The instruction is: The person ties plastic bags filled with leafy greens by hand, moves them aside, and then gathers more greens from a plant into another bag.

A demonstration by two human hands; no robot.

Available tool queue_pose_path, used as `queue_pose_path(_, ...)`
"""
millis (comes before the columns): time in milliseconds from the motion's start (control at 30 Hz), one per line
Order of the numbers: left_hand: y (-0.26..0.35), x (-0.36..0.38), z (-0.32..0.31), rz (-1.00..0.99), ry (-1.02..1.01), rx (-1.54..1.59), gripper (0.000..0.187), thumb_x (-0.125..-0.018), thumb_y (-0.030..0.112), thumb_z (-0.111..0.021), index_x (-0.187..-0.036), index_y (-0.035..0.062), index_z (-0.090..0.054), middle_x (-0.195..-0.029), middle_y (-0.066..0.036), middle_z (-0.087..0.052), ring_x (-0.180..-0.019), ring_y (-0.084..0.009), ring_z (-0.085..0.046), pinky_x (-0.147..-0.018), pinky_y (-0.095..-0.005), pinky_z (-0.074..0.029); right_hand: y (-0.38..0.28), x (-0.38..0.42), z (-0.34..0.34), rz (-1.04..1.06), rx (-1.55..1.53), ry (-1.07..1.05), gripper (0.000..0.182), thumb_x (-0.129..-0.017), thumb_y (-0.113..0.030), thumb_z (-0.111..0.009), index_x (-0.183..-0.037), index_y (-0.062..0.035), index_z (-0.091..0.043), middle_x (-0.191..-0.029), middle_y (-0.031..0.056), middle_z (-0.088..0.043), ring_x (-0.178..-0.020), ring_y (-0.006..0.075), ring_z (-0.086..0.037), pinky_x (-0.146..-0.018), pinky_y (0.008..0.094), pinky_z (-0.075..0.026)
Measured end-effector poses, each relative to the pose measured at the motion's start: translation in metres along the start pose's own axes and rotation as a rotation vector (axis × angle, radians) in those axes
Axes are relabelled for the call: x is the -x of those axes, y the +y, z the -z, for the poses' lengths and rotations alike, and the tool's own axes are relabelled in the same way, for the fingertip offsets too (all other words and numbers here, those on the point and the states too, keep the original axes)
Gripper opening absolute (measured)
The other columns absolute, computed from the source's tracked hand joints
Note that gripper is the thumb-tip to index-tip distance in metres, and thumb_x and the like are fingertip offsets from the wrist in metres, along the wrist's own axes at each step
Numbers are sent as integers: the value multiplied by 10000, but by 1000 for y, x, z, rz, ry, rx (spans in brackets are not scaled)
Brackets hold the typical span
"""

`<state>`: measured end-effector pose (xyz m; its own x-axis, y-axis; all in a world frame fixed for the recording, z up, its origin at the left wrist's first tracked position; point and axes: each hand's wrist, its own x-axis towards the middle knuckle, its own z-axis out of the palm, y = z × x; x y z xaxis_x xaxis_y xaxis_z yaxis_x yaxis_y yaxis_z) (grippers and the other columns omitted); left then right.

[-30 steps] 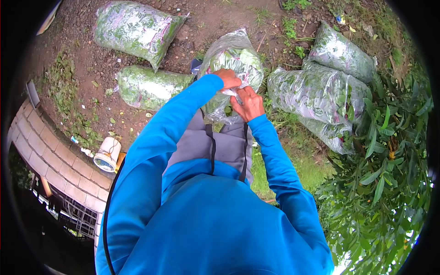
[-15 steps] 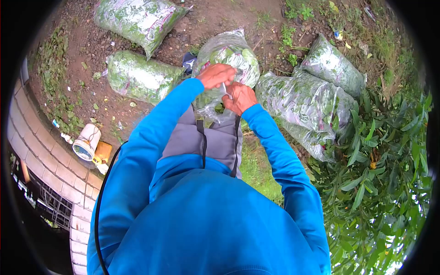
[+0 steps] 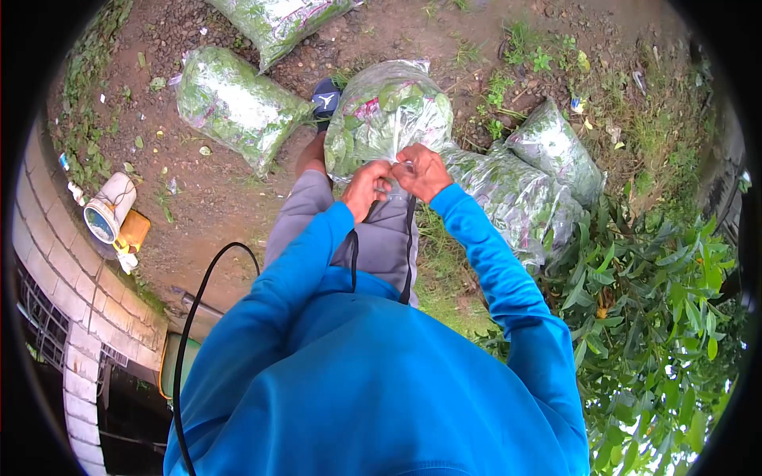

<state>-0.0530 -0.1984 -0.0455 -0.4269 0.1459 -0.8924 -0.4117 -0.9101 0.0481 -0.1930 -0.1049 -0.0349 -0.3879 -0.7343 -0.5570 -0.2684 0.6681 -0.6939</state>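
Observation:
A clear plastic bag (image 3: 387, 107) stuffed with leafy greens stands upright in front of my legs, its top gathered toward me. My right hand (image 3: 426, 173) pinches at the twisted neck of this bag. Close beside it, my left hand (image 3: 367, 189) is closed, with curled fingers at the same gathered plastic. The fingertips of the two hands nearly meet. A whitish strip shows between them, too small to tell whether it is a tie or the plastic itself.
More filled bags lie on the left (image 3: 238, 107), at the top (image 3: 282, 24) and on the right (image 3: 516, 198). A leafy shrub (image 3: 635, 293) grows at lower right. A white bucket (image 3: 111, 208) and a yellow container (image 3: 133, 232) lie near the brick edging (image 3: 75, 274). My sandal (image 3: 325, 99) touches bare soil.
My left hand has dropped from over the bag to below its neck, nearer my body. My right hand has shifted slightly right. The view has moved, and the bag's neck looks more tightly gathered.

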Motion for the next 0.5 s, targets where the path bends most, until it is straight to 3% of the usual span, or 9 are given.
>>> queue_pose_path(33,-3,-4,-1,-47,-74,196,281,-847,349,-522,-995,110,-536,-888,0,-558,-800,-145,-510,-700,-303,-401,-8,8,-3,27,22,62,230,-732,-119,-652,-907,27,-615,-859,182,-595,-719,324,-621,-646,389,-506)
queue_pose_path(133,-10,-20,-5,-99,54,178,284,-845,361,-525,-970,107,-541,-898,-21,-565,-810,-155,-521,-724,-321,-413,-31,33,-20,-44,6,184,269,-744,-90,-611,-995,6,-592,-894,183,-573,-718,357,-605,-639,410,-505)
queue_pose_path(167,-12,-27,3,-73,86,121,306,-827,372,-539,-965,100,-546,-885,-50,-583,-821,-195,-539,-776,-361,-432,-32,39,-24,-24,59,146,365,-751,-90,-587,-1093,31,-549,-955,204,-536,-780,376,-585,-679,430,-498)
queue_pose_path(200,-18,-30,10,-76,83,119,306,-827,372,-539,-965,100,-546,-885,-50,-583,-821,-195,-539,-776,-361,-432,-34,41,-31,-22,60,150,365,-751,-90,-587,-1093,31,-549,-955,204,-536,-780,376,-585,-679,430,-498)
queue_pose_path(267,-19,-26,12,-201,-39,441,286,-809,342,-548,-949,92,-558,-874,-73,-603,-823,-230,-556,-811,-374,-439,-35,42,-42,13,125,251,452,-699,-99,-579,-1127,33,-516,-971,214,-504,-863,399,-537,-736,485,-449)
queue_pose_path(300,-14,-31,13,-163,-46,525,257,-802,311,-542,-933,91,-564,-871,-87,-615,-820,-249,-564,-808,-377,-445,-32,43,-43,29,163,212,517,-701,-109,-583,-1173,73,-480,-982,209,-499,-912,390,-522,-747,494,-429)
queue_pose_path(500,-3,-33,7,-211,105,460,227,-809,290,-545,-922,95,-568,-870,-75,-611,-821,-242,-564,-799,-376,-444,-32,38,-43,54,303,140,529,-710,-144,-590,-1177,63,-451,-989,206,-487,-911,367,-520,-700,490,-423)
